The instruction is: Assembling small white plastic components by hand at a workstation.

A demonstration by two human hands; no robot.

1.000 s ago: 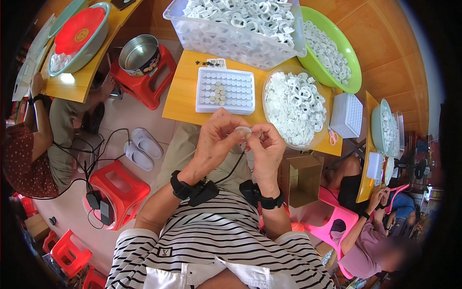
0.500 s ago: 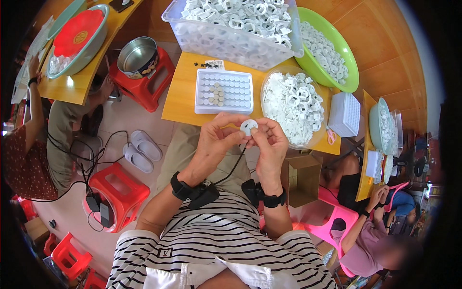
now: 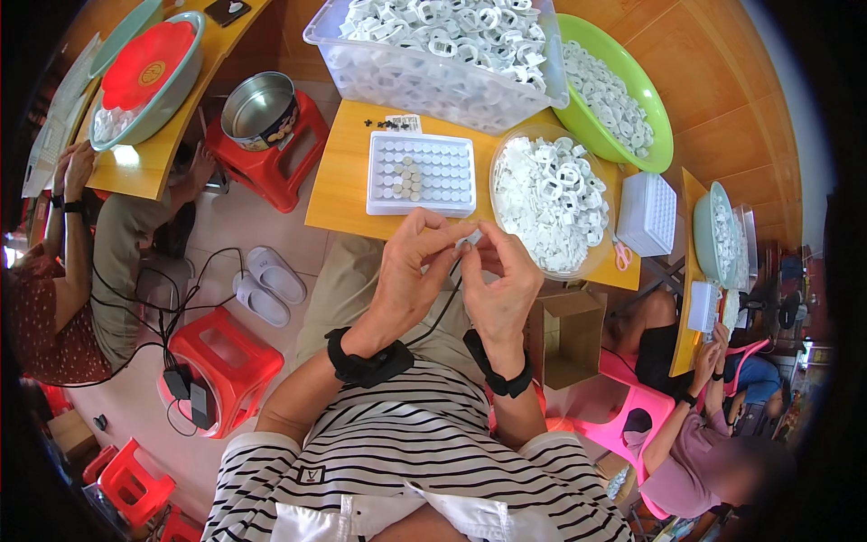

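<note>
My left hand (image 3: 411,271) and my right hand (image 3: 502,282) meet above my lap, just off the table's front edge. Between their pinched fingertips is a small white plastic disc (image 3: 469,238), mostly hidden by the fingers. Just beyond my left hand sits a white tray (image 3: 372,194) with rows of round pockets, and several greyish round pieces (image 3: 408,181) lie together on it. To the right of the tray, a clear round tub (image 3: 498,212) is heaped with small white plastic parts (image 3: 551,203).
A clear bin (image 3: 424,86) and a green basin (image 3: 664,135) hold more white parts at the back. Pink scissors (image 3: 622,256) lie beside stacked white trays (image 3: 647,215). A cardboard box (image 3: 571,334) stands below the table. People work at tables on both sides.
My fingers have closed further over the white disc, which is turned and now mostly covered. My right hand has rolled so its back shows more. The co-worker's hands at left have come together.
</note>
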